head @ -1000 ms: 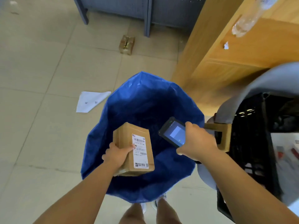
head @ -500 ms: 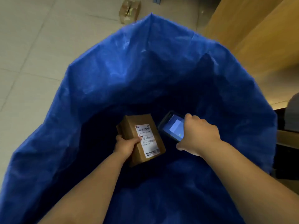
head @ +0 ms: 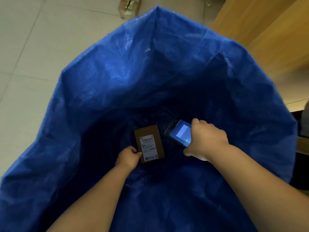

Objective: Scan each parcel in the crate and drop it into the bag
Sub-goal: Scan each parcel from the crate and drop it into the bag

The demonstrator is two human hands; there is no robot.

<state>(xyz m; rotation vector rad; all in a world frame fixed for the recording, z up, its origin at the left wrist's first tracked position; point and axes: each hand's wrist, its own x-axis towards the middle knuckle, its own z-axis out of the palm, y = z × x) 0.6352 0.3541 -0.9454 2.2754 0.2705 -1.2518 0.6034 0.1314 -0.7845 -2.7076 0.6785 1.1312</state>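
step in hand: release of a scanned parcel inside the bag.

the blue bag [head: 150, 64] stands open and fills most of the view. both forearms reach down past its rim. the left hand [head: 127, 156] is low inside. its fingers [head: 132, 149] are curled and the thumb presses the near left corner of the parcel [head: 149, 143], so the grip is a pinch on one corner only. the parcel lies just beyond those fingers, label [head: 148, 146] up and nearly flat, deep in the dark bottom. whether it already rests on the bottom cannot be told. the right hand [head: 206, 139] has its fingers [head: 195, 122] curled round the scanner [head: 179, 133]. the scanner's lit screen projects beyond the fingertips toward the parcel, near it but apart.

procedure, as judged:
1. open the left thumb and fingers and let the parcel settle flat. it looks low enough for a short, soft drop.
2. withdraw the left hand straight up, clear of the bag wall, so the soft rim does not fold inward.
3. keep the scanner gripped firmly throughout. a slack hold here could lose it into the bag.

change from the earlier frames: one second ago the parcel was at the bag mouth, with the left hand wrapped under it. half a second ago it was inside and tilted. it is now deeper, flatter and held only at the corner. the scanner has followed it down in the same grip.
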